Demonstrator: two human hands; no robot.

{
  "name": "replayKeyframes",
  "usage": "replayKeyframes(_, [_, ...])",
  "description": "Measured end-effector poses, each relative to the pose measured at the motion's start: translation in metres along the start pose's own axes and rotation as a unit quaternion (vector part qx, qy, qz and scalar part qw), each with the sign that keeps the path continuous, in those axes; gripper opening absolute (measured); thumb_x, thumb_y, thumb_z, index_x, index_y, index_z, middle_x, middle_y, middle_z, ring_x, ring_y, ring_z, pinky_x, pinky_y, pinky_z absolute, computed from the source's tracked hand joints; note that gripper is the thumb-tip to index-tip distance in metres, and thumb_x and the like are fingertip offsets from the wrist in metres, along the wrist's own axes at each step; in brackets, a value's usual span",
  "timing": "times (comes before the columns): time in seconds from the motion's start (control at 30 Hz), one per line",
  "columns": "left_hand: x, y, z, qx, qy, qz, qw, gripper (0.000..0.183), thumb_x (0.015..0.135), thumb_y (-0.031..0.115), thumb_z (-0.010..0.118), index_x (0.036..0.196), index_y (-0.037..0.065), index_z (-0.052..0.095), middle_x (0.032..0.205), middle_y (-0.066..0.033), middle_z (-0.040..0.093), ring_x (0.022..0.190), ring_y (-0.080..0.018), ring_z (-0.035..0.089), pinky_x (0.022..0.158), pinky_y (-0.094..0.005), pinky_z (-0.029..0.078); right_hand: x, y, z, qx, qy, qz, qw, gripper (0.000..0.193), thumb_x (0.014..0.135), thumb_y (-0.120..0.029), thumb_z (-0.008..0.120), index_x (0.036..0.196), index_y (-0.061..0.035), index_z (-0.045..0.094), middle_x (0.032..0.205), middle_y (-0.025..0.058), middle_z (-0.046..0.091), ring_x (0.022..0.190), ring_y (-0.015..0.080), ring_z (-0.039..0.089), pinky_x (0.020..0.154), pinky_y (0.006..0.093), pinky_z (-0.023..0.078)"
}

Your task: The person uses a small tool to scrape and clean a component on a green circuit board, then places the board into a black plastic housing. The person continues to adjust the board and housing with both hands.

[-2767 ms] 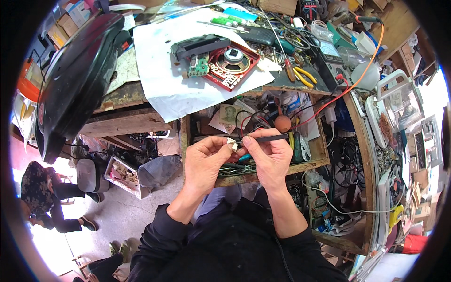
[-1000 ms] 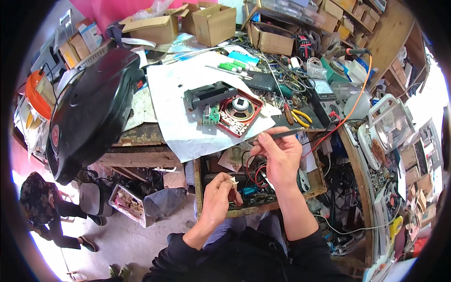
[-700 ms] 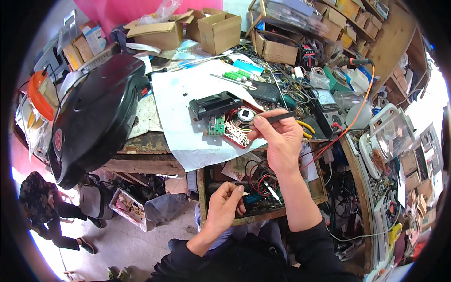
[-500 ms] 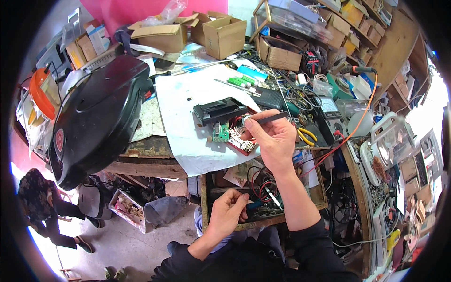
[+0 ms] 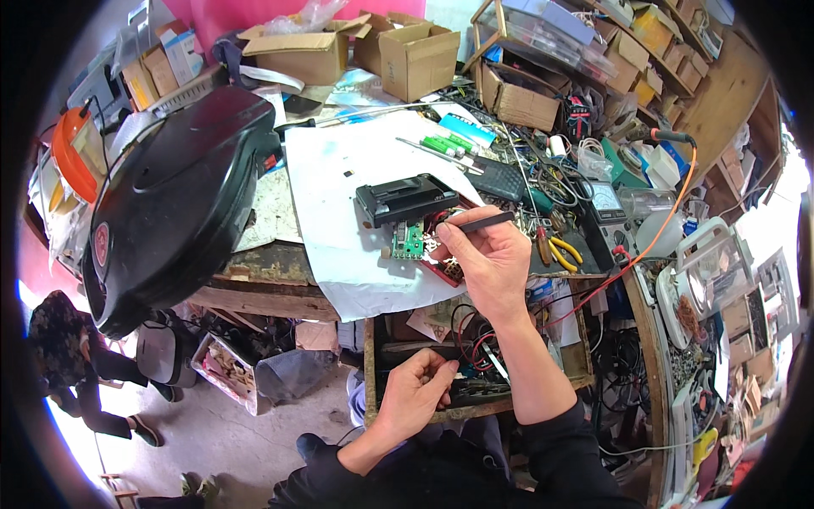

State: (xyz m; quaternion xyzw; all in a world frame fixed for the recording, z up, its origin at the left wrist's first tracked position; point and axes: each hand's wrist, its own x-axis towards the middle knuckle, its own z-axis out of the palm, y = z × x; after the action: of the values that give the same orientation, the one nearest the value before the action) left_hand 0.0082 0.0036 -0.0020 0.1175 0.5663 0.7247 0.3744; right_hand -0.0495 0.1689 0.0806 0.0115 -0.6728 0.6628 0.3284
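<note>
My right hand (image 5: 492,263) is closed around a slim black tool (image 5: 487,222); its working end is hidden by the fingers. It hovers over a red-edged part (image 5: 443,271) packed with small pale pieces. Beside that part, a green circuit board (image 5: 408,241) lies against a black plastic housing (image 5: 407,198), on a white sheet (image 5: 326,187). My left hand (image 5: 417,392) is above the front of an open wooden drawer (image 5: 479,399), thumb and forefinger pinched together. A tiny pale bit shows by those fingertips, too small to name.
A large black case (image 5: 178,199) stands at the left of the bench. To the right lie yellow-handled pliers (image 5: 565,253), a meter (image 5: 604,199) and an orange cable (image 5: 657,220). Cardboard boxes (image 5: 417,61) line the back. Another person (image 5: 64,343) is at the far left.
The view has shifted slightly. My right hand has moved a little left over the red-edged part, with the black tool still held. My left hand stays over the drawer, its fingers still pinched.
</note>
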Motion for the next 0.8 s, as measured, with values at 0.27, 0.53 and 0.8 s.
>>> replayKeyframes(0.27, [-0.0013, 0.0022, 0.0012, 0.001, 0.0, 0.002, 1.0, 0.021, 0.098, 0.018, 0.065, 0.089, 0.0, 0.059, 0.069, 0.0007, 0.057, 0.057, -0.0051, 0.056, 0.05, -0.0215, 0.043, 0.0003, -0.0007, 0.0024, -0.008, 0.004, 0.008, 1.0, 0.007, 0.091, 0.002, 0.069, 0.096, 0.0042, 0.065, 0.084, 0.0079, 0.069, 0.069, 0.0133, 0.069, 0.062, 0.0237, 0.056])
replayKeyframes(0.53, [-0.0014, 0.0015, 0.0001, 0.019, -0.002, 0.003, 1.0, 0.019, 0.098, 0.016, 0.065, 0.089, 0.0, 0.059, 0.068, -0.0003, 0.058, 0.057, -0.0063, 0.057, 0.052, -0.0224, 0.045, -0.0025, 0.0061, -0.0011, -0.025, -0.017, -0.021, 0.999, 0.008, 0.09, 0.004, 0.069, 0.097, 0.0051, 0.065, 0.084, 0.0081, 0.069, 0.072, 0.0136, 0.07, 0.065, 0.0238, 0.056])
replayKeyframes(0.8, [-0.0023, 0.002, 0.0009, 0.017, -0.003, 0.008, 1.0, 0.021, 0.097, 0.017, 0.067, 0.088, -0.001, 0.059, 0.07, 0.0008, 0.058, 0.058, -0.005, 0.056, 0.051, -0.0215, 0.043, -0.0038, 0.0084, -0.0013, -0.064, -0.031, -0.076, 0.995, 0.006, 0.088, 0.009, 0.069, 0.093, 0.0053, 0.068, 0.082, 0.0087, 0.07, 0.072, 0.0138, 0.071, 0.062, 0.0235, 0.056])
